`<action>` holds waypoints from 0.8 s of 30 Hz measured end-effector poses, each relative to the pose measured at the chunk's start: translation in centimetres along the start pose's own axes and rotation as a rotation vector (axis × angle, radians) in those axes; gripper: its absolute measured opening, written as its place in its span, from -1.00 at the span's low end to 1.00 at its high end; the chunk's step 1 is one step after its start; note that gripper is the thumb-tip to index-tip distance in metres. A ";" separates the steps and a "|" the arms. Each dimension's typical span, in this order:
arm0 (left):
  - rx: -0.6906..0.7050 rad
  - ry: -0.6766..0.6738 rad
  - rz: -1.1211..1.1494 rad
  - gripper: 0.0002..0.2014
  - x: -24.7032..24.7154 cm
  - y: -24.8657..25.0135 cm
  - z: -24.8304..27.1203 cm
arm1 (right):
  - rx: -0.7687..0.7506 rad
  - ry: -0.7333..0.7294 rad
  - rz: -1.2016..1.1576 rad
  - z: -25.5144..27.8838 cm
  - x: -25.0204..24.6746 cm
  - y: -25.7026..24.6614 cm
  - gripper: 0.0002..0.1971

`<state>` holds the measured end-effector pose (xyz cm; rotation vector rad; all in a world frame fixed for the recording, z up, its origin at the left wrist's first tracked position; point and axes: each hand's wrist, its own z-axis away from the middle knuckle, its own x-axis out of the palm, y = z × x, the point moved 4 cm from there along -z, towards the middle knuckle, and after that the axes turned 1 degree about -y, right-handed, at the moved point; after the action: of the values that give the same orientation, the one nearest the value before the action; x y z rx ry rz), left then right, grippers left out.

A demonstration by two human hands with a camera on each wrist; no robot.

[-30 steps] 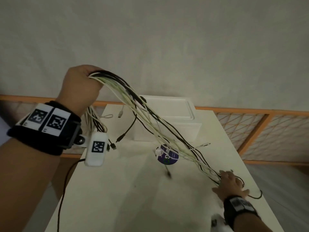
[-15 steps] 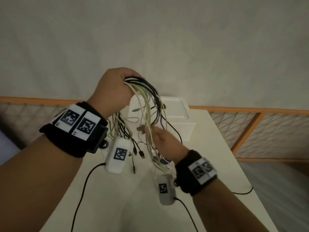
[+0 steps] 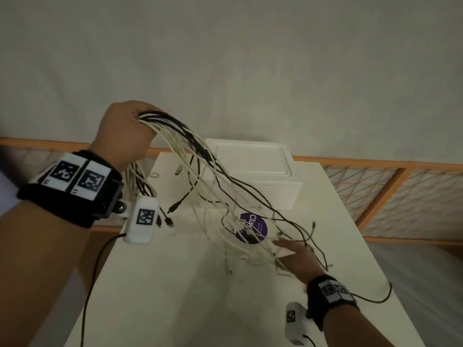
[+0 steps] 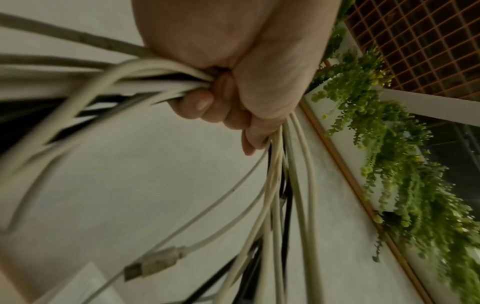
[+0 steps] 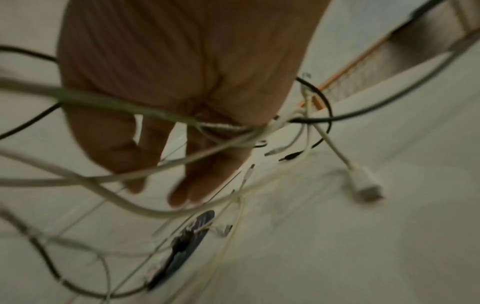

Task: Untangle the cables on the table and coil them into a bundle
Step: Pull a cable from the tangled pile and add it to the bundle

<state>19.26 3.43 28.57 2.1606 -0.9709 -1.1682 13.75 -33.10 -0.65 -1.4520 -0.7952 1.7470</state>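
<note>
Cables (image 3: 200,156) hang from clenched left hand (image 3: 124,136); right hand (image 3: 297,257), fingers extended, threads the loose strands.

Cables (image 3: 225,196) and box (image 3: 253,176) crowd the table's (image 3: 175,296) far half.

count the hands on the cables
2. The left hand grips the cables, raised at upper left. The right hand, fingers straight, lies among their loose ends over the table.
</note>
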 end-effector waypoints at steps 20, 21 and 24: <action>-0.233 0.091 0.316 -0.75 -4.2 -1.7 -2.4 | 0.414 -0.058 0.403 3.3 -3.3 6.3 0.24; -0.228 0.085 0.311 -0.66 -4.4 -1.7 -2.5 | 0.455 -0.150 0.461 3.7 -3.1 6.6 0.25; -0.195 0.094 0.292 -0.67 -4.7 -1.2 -2.7 | 0.394 -0.497 0.690 4.7 -2.2 3.7 0.15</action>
<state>20.20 8.03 31.42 1.8320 -1.0434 -0.9692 8.86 -37.03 -1.64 -1.0893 -0.1321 2.6675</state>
